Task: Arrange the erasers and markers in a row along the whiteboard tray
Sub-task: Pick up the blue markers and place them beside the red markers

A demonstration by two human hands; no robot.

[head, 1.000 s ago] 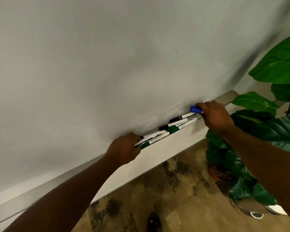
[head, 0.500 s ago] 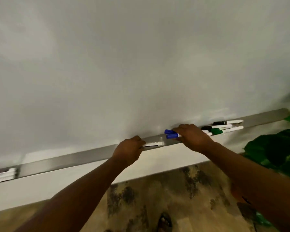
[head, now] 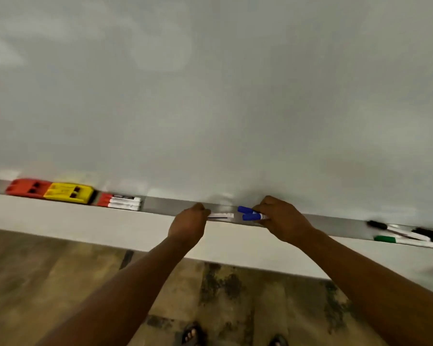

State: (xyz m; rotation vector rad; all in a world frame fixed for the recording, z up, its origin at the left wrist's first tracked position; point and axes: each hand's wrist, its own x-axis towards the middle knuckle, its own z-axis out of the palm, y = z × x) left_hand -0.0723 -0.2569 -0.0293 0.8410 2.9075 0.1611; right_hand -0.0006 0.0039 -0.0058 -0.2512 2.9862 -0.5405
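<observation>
Left end of tray (head: pixel 165 208): red eraser (head: pixel 26 188), yellow eraser (head: pixel 69 193), red markers (head: pixel 120 203) already in row. Mid-tray: right hand (head: pixel 283 218) grips two blue markers (head: pixel 250 214); left hand (head: pixel 189 224) pinches white marker (head: pixel 221 216). Right end: black and green markers (head: pixel 408 236) lie crossed, apparently still unsorted.

No text, brand, number or sign is legible. The red-capped markers (head: pixel 119 202) on the tray (head: pixel 165 207) carry a dark printed band on their white barrels; motion blur renders it unreadable. The marker barrel (head: pixel 220 216) at the left hand (head: pixel 189 226) shows a thin dark line only. The yellow eraser (head: pixel 69 193) bears faint moulded marks, not decipherable.
</observation>
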